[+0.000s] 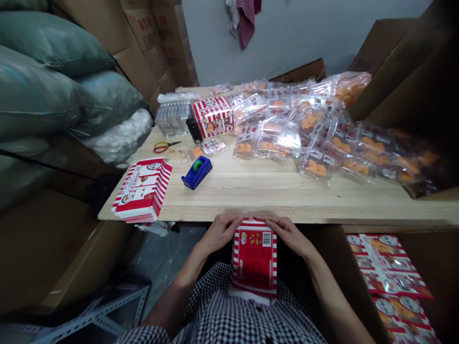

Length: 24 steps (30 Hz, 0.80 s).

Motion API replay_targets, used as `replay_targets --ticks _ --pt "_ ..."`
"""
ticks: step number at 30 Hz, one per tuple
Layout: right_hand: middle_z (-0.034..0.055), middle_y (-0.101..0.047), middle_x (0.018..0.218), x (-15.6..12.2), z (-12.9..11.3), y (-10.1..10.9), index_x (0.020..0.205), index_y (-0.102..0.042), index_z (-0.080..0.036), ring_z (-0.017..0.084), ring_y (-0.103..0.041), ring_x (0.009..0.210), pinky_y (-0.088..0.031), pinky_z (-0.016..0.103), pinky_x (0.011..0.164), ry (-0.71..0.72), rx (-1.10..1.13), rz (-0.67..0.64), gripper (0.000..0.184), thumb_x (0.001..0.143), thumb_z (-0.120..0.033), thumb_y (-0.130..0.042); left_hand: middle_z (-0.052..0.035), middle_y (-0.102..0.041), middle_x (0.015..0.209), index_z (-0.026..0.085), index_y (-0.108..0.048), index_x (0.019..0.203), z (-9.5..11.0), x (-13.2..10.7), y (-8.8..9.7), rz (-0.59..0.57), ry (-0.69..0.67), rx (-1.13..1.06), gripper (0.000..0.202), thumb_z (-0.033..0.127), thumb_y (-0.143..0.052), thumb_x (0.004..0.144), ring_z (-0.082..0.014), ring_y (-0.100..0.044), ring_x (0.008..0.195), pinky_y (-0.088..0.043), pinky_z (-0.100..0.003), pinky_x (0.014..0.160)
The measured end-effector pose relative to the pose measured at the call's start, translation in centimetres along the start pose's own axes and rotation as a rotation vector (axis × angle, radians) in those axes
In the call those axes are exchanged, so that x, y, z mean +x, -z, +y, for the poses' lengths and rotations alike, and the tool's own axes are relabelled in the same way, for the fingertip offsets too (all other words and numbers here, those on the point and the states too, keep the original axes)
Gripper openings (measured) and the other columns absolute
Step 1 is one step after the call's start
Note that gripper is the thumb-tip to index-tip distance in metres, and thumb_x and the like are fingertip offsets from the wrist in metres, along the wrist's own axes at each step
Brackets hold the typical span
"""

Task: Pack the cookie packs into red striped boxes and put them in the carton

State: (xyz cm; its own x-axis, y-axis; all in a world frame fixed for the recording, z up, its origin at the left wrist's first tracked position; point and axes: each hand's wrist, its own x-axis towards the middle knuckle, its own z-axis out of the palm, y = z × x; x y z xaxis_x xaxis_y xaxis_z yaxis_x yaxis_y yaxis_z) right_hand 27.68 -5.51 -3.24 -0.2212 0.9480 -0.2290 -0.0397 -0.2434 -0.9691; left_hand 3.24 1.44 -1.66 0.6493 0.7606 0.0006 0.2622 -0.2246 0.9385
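Red-and-white striped carton [254,260] stands in the lap, left hand [218,232] and right hand [287,234] closed on its top end. Just ahead runs the counter [268,191] edge; tape dispenser [196,172] and flat cartons [142,189] lie ahead-left, snack bags [315,129] beyond.

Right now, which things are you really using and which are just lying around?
In hand: the striped box, held by the left hand and right hand; probably also the flat striped boxes and clear packets.
Lying about: scissors, tape dispenser, rubber bands, black cylinder, sacks, hanging cloth.
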Motion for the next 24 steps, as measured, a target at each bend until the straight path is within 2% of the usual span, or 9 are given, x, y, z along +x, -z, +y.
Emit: replay_targets --ticks 5,10,12,14,16,18,19,21,24 --pt "0.0054 -0.06 0.142 -1.7 0.3 -0.7 0.124 -0.07 -0.03 0.024 -0.049 0.137 -0.034 0.045 0.117 0.135 -0.131 0.06 0.035 0.094 -0.045 -0.062 -0.007 -0.064 0.136 0.029 -0.06 0.136 0.0 -1.5 0.2 -0.069 -0.095 0.023 0.044 0.032 -0.063 0.092 -0.0246 -0.06 0.126 -0.044 -0.044 0.109" --pt "0.0083 -0.074 0.118 -1.4 2.0 -1.9 0.108 -0.077 -0.026 0.026 -0.064 0.117 -0.047 0.042 0.105 0.171 -0.107 0.201 0.027 0.089 -0.043 -0.069 -0.0072 -0.068 0.131 0.028 -0.065 0.131 -0.7 -2.2 -0.8 -0.052 -0.098 -0.029 0.035 0.031 -0.055 0.097 -0.0229 -0.062 0.124 -0.046 -0.043 0.108" --pt "0.0089 -0.076 0.111 -0.8 2.2 -2.1 0.102 -0.079 -0.025 0.027 -0.067 0.111 -0.05 0.041 0.1 0.167 -0.107 0.263 0.025 0.087 -0.044 -0.071 -0.0064 -0.067 0.132 0.028 -0.065 0.13 -1.1 -1.6 0.0 -0.079 -0.107 -0.025 0.035 0.033 -0.055 0.097 -0.0231 -0.06 0.126 -0.045 -0.043 0.11" --pt "0.0089 -0.076 0.108 -0.3 1.8 -2.0 0.099 -0.079 -0.025 0.027 -0.068 0.107 -0.051 0.039 0.096 0.173 -0.114 0.287 0.023 0.086 -0.043 -0.071 -0.0067 -0.062 0.139 0.028 -0.062 0.134 -1.7 -0.3 2.2 0.013 -0.08 0.015 0.041 0.035 -0.059 0.094 -0.0244 -0.054 0.133 -0.04 -0.043 0.115" --pt "0.0089 -0.076 0.107 0.1 1.2 -1.8 0.097 -0.08 -0.025 0.026 -0.068 0.106 -0.051 0.037 0.095 0.188 -0.134 0.273 0.021 0.086 -0.041 -0.072 -0.0086 -0.056 0.145 0.025 -0.06 0.135 -2.7 1.4 6.0 0.329 0.02 0.08 0.047 0.038 -0.062 0.091 -0.0255 -0.048 0.138 -0.035 -0.043 0.117" --pt "0.0094 -0.076 0.107 0.2 0.7 -1.6 0.097 -0.08 -0.025 0.026 -0.068 0.106 -0.051 0.036 0.093 0.195 -0.148 0.247 0.021 0.085 -0.041 -0.072 -0.0103 -0.058 0.141 0.021 -0.063 0.126 -4.2 3.2 10.6 0.728 0.182 0.155 0.041 0.037 -0.061 0.089 -0.0251 -0.047 0.138 -0.037 -0.041 0.114" --pt "0.0096 -0.076 0.107 0.2 0.5 -1.6 0.097 -0.08 -0.025 0.027 -0.068 0.106 -0.052 0.036 0.093 0.192 -0.151 0.232 0.021 0.084 -0.041 -0.073 -0.0123 -0.058 0.14 0.019 -0.065 0.121 -5.0 4.0 12.8 0.795 0.238 0.169 0.038 0.036 -0.06 0.088 -0.0266 -0.044 0.138 -0.036 -0.042 0.113" --pt "0.0095 -0.075 0.107 0.0 0.5 -1.5 0.095 -0.08 -0.026 0.027 -0.068 0.106 -0.051 0.037 0.093 0.181 -0.152 0.222 0.021 0.084 -0.042 -0.072 -0.0135 -0.069 0.118 0.015 -0.071 0.099 -6.6 5.3 16.4 0.802 0.319 0.154 0.027 0.037 -0.062 0.084 -0.0298 -0.056 0.123 -0.044 -0.042 0.101" --pt "0.0089 -0.075 0.107 -0.4 0.6 -1.3 0.095 -0.08 -0.026 0.027 -0.067 0.109 -0.05 0.037 0.096 0.167 -0.159 0.222 0.02 0.085 -0.041 -0.071 -0.0071 -0.069 0.072 0.014 -0.069 0.069 -8.4 6.3 19.0 0.688 0.415 0.061 0.028 0.041 -0.068 0.075 -0.0253 -0.065 0.081 -0.051 -0.035 0.073"
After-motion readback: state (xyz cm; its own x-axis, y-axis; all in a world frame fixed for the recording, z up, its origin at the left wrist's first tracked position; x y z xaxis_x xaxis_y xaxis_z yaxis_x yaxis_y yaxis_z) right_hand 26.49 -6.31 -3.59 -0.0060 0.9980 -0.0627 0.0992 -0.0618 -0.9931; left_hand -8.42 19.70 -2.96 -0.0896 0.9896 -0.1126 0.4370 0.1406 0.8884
